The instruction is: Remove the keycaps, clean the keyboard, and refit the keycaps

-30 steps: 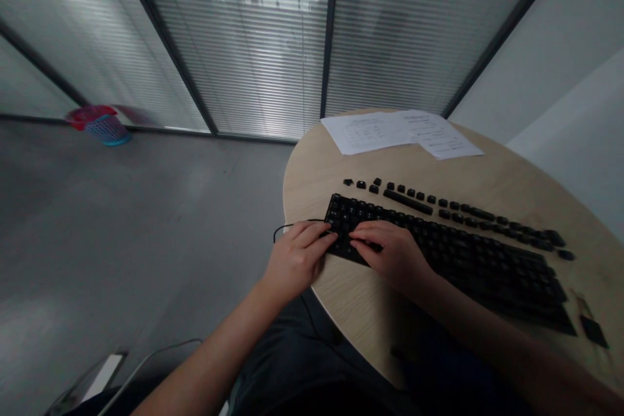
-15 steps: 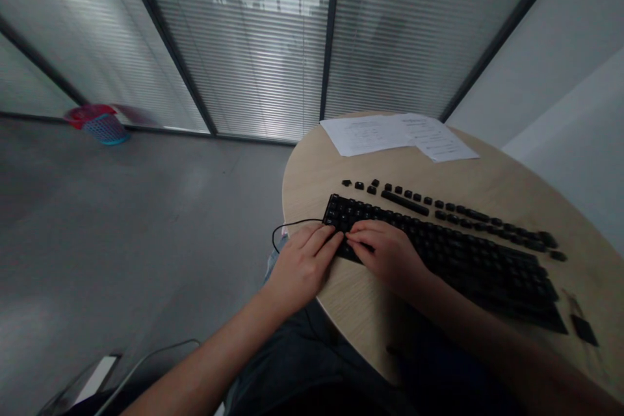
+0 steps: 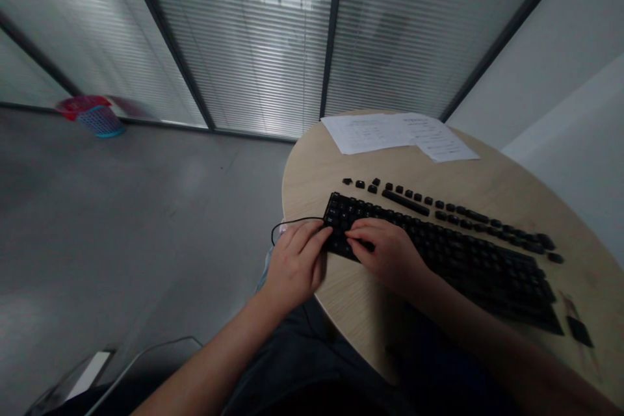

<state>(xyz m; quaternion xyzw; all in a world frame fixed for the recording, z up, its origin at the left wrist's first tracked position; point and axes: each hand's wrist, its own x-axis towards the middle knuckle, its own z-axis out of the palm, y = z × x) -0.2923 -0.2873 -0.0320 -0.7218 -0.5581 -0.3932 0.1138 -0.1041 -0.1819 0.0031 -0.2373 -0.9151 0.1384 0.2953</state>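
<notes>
A black keyboard (image 3: 468, 250) lies slantwise on the round wooden table. My left hand (image 3: 296, 263) grips its left end, with the fingertips at the edge near the cable (image 3: 287, 224). Over the keys just to the right, my right hand (image 3: 385, 248) has its thumb and fingers pinched together. Whatever is between those fingertips is too small to make out. Behind the keyboard, loose black keycaps (image 3: 428, 201) lie in rows, along with a long space bar key (image 3: 405, 202).
Printed sheets of paper (image 3: 370, 133) lie at the table's far side. A black-handled tool (image 3: 579, 331), blurred, is near the right edge of the table (image 3: 336, 296). On the floor by the blinds stands a blue basket (image 3: 101, 121) with something red on it.
My left hand has drawn back a little to the left, its thumb away from the right hand's fingertips. My right hand stays pinched at nearly the same spot. The view has shifted slightly.
</notes>
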